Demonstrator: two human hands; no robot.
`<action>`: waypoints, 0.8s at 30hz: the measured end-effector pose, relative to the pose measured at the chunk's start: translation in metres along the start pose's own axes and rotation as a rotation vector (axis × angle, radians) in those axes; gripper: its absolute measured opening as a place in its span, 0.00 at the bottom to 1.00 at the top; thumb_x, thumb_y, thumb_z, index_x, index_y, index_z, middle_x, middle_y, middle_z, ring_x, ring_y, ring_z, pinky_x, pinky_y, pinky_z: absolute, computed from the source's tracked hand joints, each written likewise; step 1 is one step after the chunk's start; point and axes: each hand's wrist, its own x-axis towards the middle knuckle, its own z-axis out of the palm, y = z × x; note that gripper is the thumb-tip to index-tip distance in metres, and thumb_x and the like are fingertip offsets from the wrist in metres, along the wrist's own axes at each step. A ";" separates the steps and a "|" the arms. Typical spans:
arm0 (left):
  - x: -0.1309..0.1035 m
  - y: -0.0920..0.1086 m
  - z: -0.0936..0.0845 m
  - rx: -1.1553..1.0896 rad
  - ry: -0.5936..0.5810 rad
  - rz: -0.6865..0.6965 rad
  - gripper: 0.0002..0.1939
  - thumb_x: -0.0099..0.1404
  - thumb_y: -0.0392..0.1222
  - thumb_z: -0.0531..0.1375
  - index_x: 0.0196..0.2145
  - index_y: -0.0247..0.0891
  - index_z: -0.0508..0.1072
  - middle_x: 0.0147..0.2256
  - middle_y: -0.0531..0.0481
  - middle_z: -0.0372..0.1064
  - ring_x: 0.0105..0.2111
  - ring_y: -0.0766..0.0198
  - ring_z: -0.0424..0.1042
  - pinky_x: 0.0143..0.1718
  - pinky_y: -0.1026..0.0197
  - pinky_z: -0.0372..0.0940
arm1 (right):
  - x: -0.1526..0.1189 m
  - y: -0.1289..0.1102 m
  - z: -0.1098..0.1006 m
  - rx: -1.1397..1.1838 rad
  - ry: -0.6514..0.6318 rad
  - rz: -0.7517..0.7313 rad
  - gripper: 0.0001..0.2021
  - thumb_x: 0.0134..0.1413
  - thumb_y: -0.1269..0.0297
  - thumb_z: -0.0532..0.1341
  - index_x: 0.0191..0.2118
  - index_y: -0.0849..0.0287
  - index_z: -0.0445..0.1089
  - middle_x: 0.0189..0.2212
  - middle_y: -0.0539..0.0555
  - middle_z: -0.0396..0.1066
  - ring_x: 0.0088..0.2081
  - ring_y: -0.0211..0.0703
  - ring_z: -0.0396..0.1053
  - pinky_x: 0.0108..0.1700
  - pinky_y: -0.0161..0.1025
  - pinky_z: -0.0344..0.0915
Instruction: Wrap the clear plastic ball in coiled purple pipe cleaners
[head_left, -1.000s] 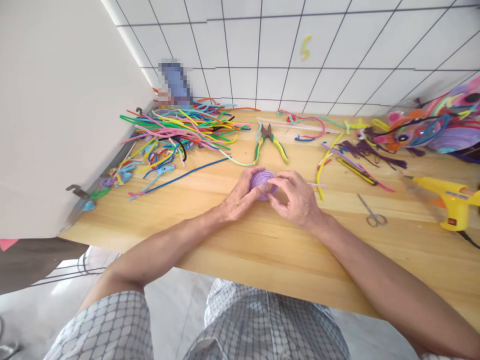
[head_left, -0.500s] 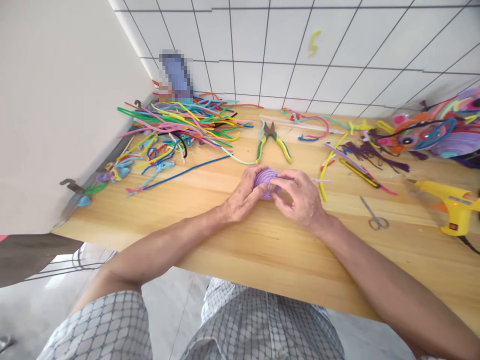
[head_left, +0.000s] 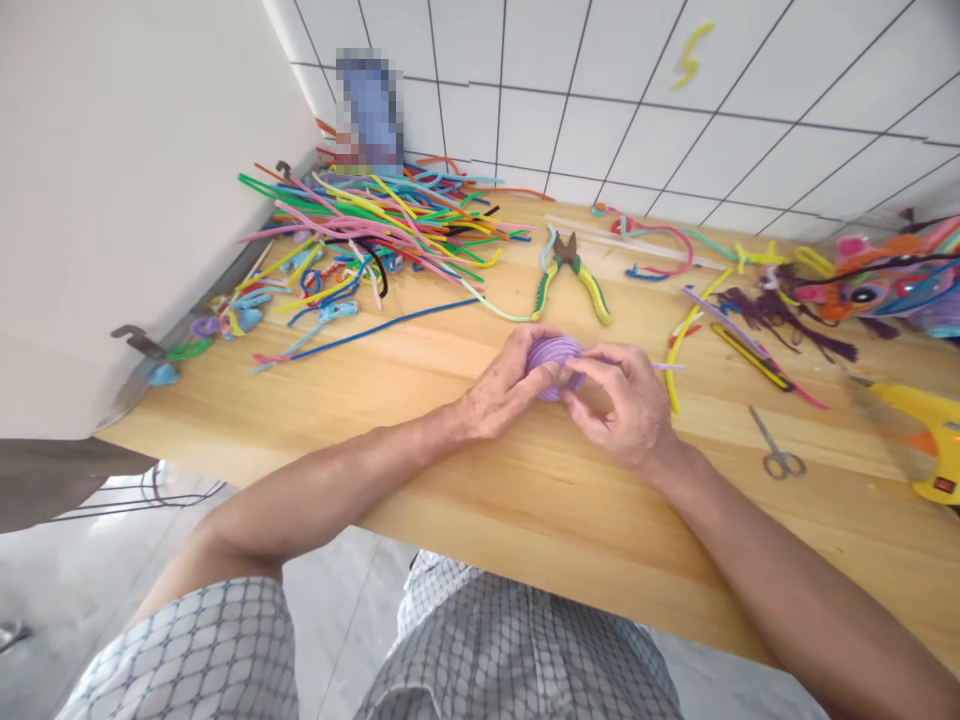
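A purple coil of pipe cleaner [head_left: 553, 352], wound in rings, is between my two hands just above the wooden table. My left hand [head_left: 506, 390] wraps its left side, with the thumb across the front. On the right, my right hand [head_left: 626, 400] is closed on the coil's edge, fingertips and thumb curled at its rim. A thin purple end sticks out to the right behind my right hand. Just beyond the coil lie pliers [head_left: 568, 270] with green and yellow handles. What sits under my fingertips is hidden.
A heap of coloured pipe cleaners [head_left: 390, 220] lies at the back left. To the right are a yellow cutter knife [head_left: 750, 357], small scissors [head_left: 780, 460], a yellow glue gun [head_left: 934, 440] and a colourful figure [head_left: 877, 290]. A white tiled wall [head_left: 570, 90] stands behind.
The view has shifted, so the table's things appear further right. Both hands still hold the purple coil, with barely any change in grip.
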 end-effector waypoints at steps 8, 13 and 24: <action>0.001 0.000 -0.001 -0.018 -0.009 0.019 0.22 0.80 0.51 0.52 0.64 0.37 0.61 0.63 0.37 0.67 0.66 0.50 0.68 0.72 0.46 0.62 | 0.000 0.001 -0.001 -0.021 -0.012 0.003 0.22 0.61 0.70 0.69 0.59 0.51 0.70 0.47 0.58 0.76 0.47 0.52 0.76 0.46 0.49 0.76; 0.001 0.001 -0.001 -0.018 0.001 0.019 0.22 0.80 0.51 0.53 0.64 0.37 0.61 0.62 0.36 0.67 0.65 0.50 0.69 0.71 0.46 0.64 | 0.001 0.001 -0.001 -0.013 -0.021 -0.006 0.24 0.61 0.70 0.69 0.62 0.52 0.69 0.47 0.59 0.75 0.47 0.52 0.76 0.47 0.49 0.75; -0.002 0.000 -0.003 -0.051 -0.062 -0.009 0.29 0.77 0.55 0.57 0.67 0.38 0.57 0.67 0.34 0.62 0.68 0.47 0.66 0.73 0.43 0.62 | 0.002 0.000 0.000 -0.035 0.005 -0.013 0.21 0.62 0.70 0.68 0.60 0.52 0.70 0.47 0.59 0.76 0.46 0.52 0.76 0.45 0.49 0.76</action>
